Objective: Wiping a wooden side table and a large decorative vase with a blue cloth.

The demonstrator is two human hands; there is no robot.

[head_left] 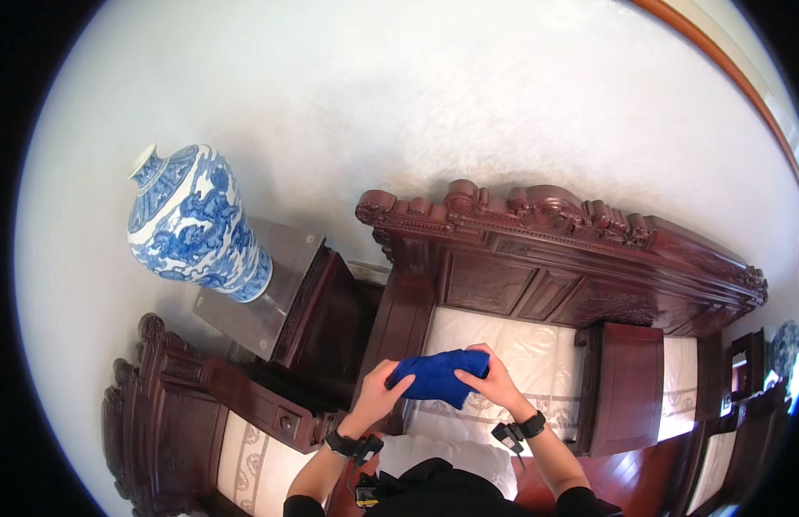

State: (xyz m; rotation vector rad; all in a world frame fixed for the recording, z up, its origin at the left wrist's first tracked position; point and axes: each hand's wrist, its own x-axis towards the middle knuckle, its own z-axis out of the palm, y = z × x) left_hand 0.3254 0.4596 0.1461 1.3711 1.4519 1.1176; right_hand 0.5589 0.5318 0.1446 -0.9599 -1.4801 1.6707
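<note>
A folded blue cloth (441, 376) is stretched between my two hands in front of my body. My left hand (383, 395) grips its left end, the thumb lying on top. At the right end my right hand (496, 381) pinches the cloth, with the thumb on the near face and the fingers over the far edge. One corner of the cloth hangs down near the right thumb. Beneath it lie the dark wooden armrest (404, 323) and the cream seat cushion (494, 349) of a carved sofa.
A large blue-and-white porcelain vase (197, 226) stands on a dark side table (283, 297) to the left. A carved wooden chair (180, 388) is at the lower left. The sofa's tall carved back (554, 258) runs along the white wall. A dark wooden block (625, 388) sits across the seat.
</note>
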